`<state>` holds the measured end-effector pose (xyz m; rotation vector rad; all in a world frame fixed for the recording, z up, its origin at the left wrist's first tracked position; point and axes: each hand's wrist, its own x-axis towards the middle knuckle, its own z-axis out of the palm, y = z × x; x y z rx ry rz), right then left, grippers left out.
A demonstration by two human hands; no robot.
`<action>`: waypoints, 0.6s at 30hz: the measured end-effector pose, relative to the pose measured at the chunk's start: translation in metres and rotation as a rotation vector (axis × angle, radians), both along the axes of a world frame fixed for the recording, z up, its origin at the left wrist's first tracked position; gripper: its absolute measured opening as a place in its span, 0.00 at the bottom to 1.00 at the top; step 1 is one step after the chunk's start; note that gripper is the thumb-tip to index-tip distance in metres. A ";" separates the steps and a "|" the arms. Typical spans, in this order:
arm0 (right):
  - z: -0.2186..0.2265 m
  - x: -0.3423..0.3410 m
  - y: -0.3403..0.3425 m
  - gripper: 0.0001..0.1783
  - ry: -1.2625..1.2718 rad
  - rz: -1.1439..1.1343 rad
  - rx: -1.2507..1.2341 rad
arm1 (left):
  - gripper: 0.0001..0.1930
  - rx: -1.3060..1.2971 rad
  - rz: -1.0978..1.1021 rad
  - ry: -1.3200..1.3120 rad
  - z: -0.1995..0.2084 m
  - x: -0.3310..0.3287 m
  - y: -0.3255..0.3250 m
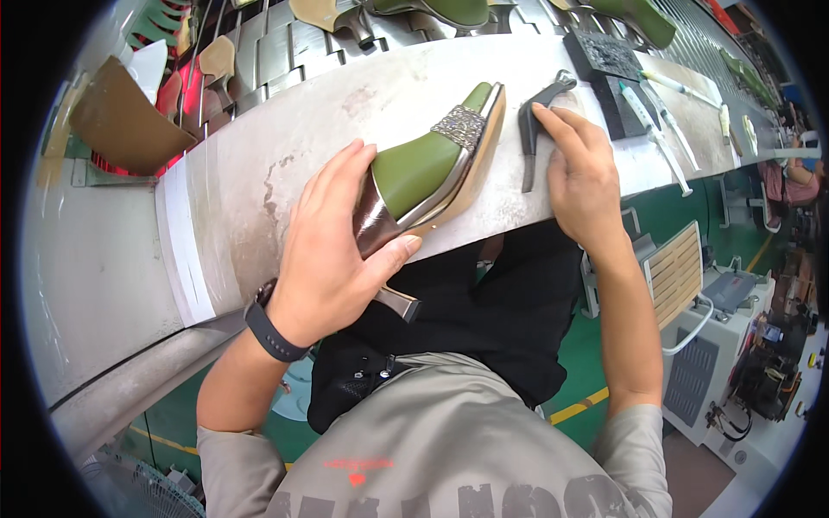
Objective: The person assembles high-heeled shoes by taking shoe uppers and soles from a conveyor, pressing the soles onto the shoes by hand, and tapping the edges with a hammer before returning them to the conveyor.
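A green high-heeled shoe point(419, 177) lies tilted on its side at the bench's front edge, its sole turned to the right. It has a glittery band over the front and a metallic brown back; its heel sticks out past the edge. My left hand point(332, 246) is wrapped round the back part, thumb near the sole. To the right lies a dark angled hand tool point(528, 129) with a metal claw-like head. My right hand point(583, 173) rests beside it, fingers bent and apart, the index fingertip at its handle. Nothing shows in that palm.
Black blocks point(604, 73) and several syringes point(652, 129) lie on the bench point(233, 198) to the right. Behind it, a slatted metal conveyor point(268, 47) carries more green shoes point(445, 10). A brown curved panel point(125, 116) stands at the left. A grey-white machine point(704, 345) is on the right.
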<state>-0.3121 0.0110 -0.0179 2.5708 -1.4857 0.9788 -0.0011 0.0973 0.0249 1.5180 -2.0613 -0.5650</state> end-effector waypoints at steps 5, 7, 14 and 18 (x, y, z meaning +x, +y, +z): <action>0.018 0.022 0.014 0.29 0.149 -0.151 0.166 | 0.53 -0.033 -0.195 0.011 0.016 -0.025 -0.038; 0.020 0.025 0.027 0.23 -0.258 -0.032 0.319 | 0.55 -0.069 -0.267 0.023 0.015 -0.030 -0.049; 0.017 0.058 0.067 0.17 -1.552 0.008 0.658 | 0.59 0.035 -0.336 -0.064 0.019 -0.034 -0.059; 0.002 0.059 0.074 0.18 -1.588 -0.027 0.751 | 0.59 0.064 -0.342 -0.090 0.020 -0.035 -0.062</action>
